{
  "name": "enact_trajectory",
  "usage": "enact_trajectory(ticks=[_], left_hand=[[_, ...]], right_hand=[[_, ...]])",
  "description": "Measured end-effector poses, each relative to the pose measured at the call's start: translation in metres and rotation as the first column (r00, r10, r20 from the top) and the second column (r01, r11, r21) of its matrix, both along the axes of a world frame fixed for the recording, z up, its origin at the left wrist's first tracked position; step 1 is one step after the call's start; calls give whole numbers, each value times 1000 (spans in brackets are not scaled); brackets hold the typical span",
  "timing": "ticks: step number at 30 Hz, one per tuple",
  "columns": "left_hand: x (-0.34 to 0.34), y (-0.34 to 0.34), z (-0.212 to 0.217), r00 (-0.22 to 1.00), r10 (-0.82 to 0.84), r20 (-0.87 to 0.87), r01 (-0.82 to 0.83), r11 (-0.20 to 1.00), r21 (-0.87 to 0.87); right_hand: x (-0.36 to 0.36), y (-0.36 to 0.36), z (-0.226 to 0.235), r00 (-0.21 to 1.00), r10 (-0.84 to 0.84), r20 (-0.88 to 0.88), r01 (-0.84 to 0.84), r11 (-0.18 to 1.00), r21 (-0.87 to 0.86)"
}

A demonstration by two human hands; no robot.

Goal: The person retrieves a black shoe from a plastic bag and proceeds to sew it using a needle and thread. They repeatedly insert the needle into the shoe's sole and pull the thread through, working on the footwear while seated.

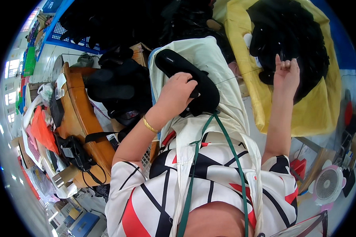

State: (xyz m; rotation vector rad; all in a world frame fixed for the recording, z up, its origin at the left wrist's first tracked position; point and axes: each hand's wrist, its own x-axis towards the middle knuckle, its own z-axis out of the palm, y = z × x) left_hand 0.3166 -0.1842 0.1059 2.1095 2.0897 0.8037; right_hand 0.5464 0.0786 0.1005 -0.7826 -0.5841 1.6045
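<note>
A black slipper point(172, 61) lies across the pale cloth over my lap. My left hand point(178, 93) is closed on its near part, the fingers curled over the edge. From the slipper a thin dark thread point(235, 79) stretches taut to the right, up to my right hand point(286, 75). That hand is raised over the yellow sack with its fingers curled on the thread. Whether a needle is in those fingers is too small to make out.
The yellow sack point(304, 122) at the right holds a pile of black pieces. More black slippers point(110, 85) are heaped at the left beside a wooden table point(77, 106) with a black bag point(75, 152). Behind stands a blue crate point(61, 31). A fan point(328, 181) is at lower right.
</note>
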Motion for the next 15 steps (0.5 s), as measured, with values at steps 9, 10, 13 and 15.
enact_trajectory(ticks=[9,10,13,15], left_hand=[[23,-13,-41,710,426,561,-198,885,-422],[21,-14,-47,654,453,606,-174,869,-462],[17,-16,-52,334,517,788,-48,845,-533],[20,-20,-51,179,518,836,-46,854,-519]], right_hand=[[7,-26,-32,872,-95,479,-60,953,298],[10,-19,-30,803,-234,547,-24,906,422],[25,-1,-36,772,-334,541,73,892,446],[25,0,-42,761,-317,566,38,893,448]])
